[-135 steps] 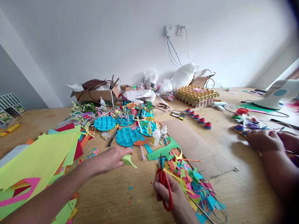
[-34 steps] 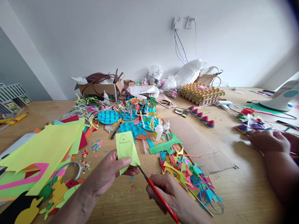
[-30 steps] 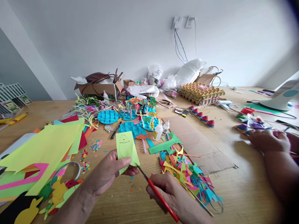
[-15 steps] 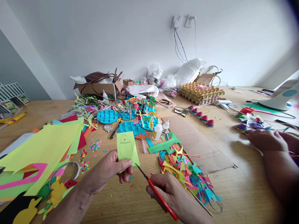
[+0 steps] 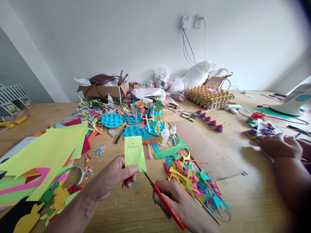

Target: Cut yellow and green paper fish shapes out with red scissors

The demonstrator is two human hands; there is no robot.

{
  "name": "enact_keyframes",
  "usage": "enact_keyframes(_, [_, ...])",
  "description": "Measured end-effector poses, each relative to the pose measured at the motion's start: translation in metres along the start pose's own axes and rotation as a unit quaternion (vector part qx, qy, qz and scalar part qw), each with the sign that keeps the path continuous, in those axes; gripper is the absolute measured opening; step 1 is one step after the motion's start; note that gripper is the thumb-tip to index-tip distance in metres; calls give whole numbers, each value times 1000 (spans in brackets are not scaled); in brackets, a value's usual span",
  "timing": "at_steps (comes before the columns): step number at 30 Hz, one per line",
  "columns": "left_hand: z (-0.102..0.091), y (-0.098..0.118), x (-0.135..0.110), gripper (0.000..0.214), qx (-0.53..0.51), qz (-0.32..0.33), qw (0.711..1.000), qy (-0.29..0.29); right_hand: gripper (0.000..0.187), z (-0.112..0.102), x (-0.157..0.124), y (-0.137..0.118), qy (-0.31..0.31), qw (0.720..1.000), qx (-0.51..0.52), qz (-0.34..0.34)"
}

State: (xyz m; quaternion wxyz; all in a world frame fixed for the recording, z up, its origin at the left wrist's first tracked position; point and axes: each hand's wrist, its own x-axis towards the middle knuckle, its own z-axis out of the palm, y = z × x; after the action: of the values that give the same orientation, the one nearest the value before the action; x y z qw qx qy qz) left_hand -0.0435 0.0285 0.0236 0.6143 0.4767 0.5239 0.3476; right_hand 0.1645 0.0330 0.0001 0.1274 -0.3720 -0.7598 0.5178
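My left hand (image 5: 123,174) pinches the lower edge of a light green paper (image 5: 134,150), thumb in front and fingers behind. A fish outline with an eye dot and a curved line is drawn on it in black. In my right hand (image 5: 173,197) are red-handled scissors (image 5: 167,204), their dark blades pointing up and left. The blade tips meet the paper's lower right part, near the tail end of the drawing. Part of the scissor handles is hidden by my fingers.
Colourful paper scraps (image 5: 194,178) and a cardboard sheet (image 5: 206,149) lie to the right. Glue bottles (image 5: 164,137) stand behind the paper. Coloured sheets (image 5: 48,149) are stacked left. Another person's hands (image 5: 279,147) work at far right, near egg-carton pieces (image 5: 212,123).
The green paper has shifted slightly right and turned a little more upright in my left hand. The scissor tips remain at its lower right part.
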Motion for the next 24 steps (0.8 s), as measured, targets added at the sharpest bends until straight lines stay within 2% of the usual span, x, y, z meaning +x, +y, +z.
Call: enact_keyframes(24, [3, 0, 1, 29, 7, -13, 1000, -2, 36, 1, 2, 4, 6, 1000, -17, 8])
